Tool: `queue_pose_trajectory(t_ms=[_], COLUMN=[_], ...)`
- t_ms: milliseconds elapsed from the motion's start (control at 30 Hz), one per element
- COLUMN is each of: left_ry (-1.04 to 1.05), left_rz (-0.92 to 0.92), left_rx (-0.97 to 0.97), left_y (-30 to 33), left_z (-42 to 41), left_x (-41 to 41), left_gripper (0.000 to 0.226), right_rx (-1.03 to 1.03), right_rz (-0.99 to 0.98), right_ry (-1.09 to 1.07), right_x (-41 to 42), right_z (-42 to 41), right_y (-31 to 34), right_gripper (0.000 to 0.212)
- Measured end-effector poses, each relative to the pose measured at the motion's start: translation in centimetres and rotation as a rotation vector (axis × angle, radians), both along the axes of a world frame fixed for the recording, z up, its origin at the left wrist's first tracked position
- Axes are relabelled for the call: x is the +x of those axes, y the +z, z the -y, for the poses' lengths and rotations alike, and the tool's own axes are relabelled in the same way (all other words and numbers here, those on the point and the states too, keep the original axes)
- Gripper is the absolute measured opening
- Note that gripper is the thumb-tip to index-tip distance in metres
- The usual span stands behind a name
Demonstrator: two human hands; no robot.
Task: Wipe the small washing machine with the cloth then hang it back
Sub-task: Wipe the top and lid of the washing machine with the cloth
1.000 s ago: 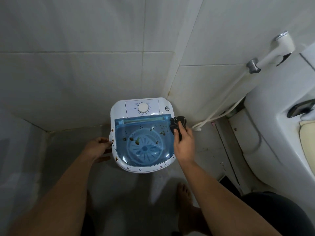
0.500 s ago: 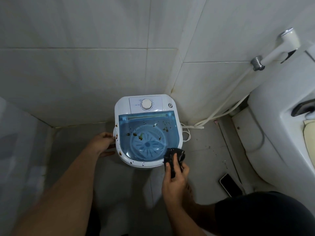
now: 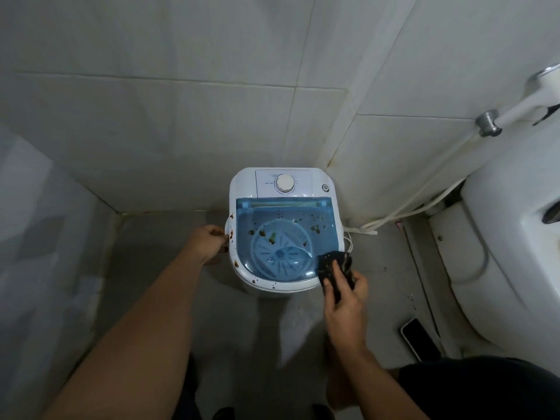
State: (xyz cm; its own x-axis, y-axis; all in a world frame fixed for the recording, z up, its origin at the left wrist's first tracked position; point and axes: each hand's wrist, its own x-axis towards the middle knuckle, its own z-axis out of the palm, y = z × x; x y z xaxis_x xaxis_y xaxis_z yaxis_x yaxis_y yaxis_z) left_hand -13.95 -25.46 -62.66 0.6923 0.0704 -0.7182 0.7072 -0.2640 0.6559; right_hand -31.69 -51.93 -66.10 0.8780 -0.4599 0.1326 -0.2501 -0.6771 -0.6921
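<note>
The cloth [image 3: 335,272] is looking soft, limp and light, likely to bunch and slide unless it is being pressed flat under the fingers; holding it wadded in the middle, as here, seems the surest grip. The right hand [image 3: 345,301], at lower centre-right of the frame, is clutching this dark, speckled rag against the near right corner of the small washing machine [image 3: 281,231]. The machine is sitting mid-frame in the tiled corner: a white body, a translucent blue lid [image 3: 288,237] and a white dial [image 3: 285,183] at the back, with brown spots dotting the lid and the left rim. It looks light enough to shift, so the left hand [image 3: 209,242] is curling around its left edge, bracing it.
</note>
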Motion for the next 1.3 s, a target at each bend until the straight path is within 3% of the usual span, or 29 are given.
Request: queue_pose_trajectory(t_ms=[167,333,467,533,600,700,767,900,1033,1133,1233,1300], left_ry=[-0.019,-0.092,-0.113,-0.116,-0.060,0.140,0.221,0.354,0.320,0.344,0.406,0.416], left_rz=[-0.005,0.015,0.022,0.021,-0.015,-0.217,-0.258,-0.222,-0.210,-0.204,-0.195,-0.191], left_rx=[0.007,0.055,0.078,0.060,-0.043,-0.322,-0.433,-0.471,-0.444,-0.435,-0.425,-0.420], left_y=[-0.4,-0.6,-1.6,-1.6,-0.9,0.7,1.2,1.7,1.6,1.4,1.0,1.1], left_z=[-0.3,-1.0,-1.4,-1.6,-1.8,-2.5,-3.5,-4.9,-5.5,-5.3,-4.7,-4.4], left_x=[0.2,0.2,0.5,0.6,0.3,-0.1,0.0,0.0,-0.2,0.2,0.6,0.6], left_gripper=[0.003,0.008,0.012,0.008,0.017,0.065,0.094,0.111,0.116,0.112,0.107,0.103], right_rx=[-0.205,-0.409,-0.604,-0.642,-0.656,-0.641,-0.663,-0.764,-0.820,-0.817,-0.777,-0.753], right_rz=[0.013,0.014,0.039,0.038,0.031,-0.004,-0.036,-0.128,-0.223,-0.190,-0.101,-0.047], right_ry=[0.299,0.591,0.825,0.866,0.875,0.842,0.819,0.742,0.690,0.723,0.912,1.113], right_x=[-1.0,0.1,1.8,2.8,4.1,7.6,11.4,19.8,24.3,22.6,17.2,14.0], right_z=[-1.8,-3.4,-5.6,-7.2,-9.0,-11.8,-13.2,-14.0,-14.3,-13.9,-12.3,-10.8], right_y=[-0.6,-0.8,-1.3,-1.3,-0.7,1.0,1.9,3.4,4.4,4.3,4.0,4.3], right_gripper=[0.054,0.049,0.057,0.062,0.061,0.055,0.052,0.041,0.038,0.038,0.051,0.049])
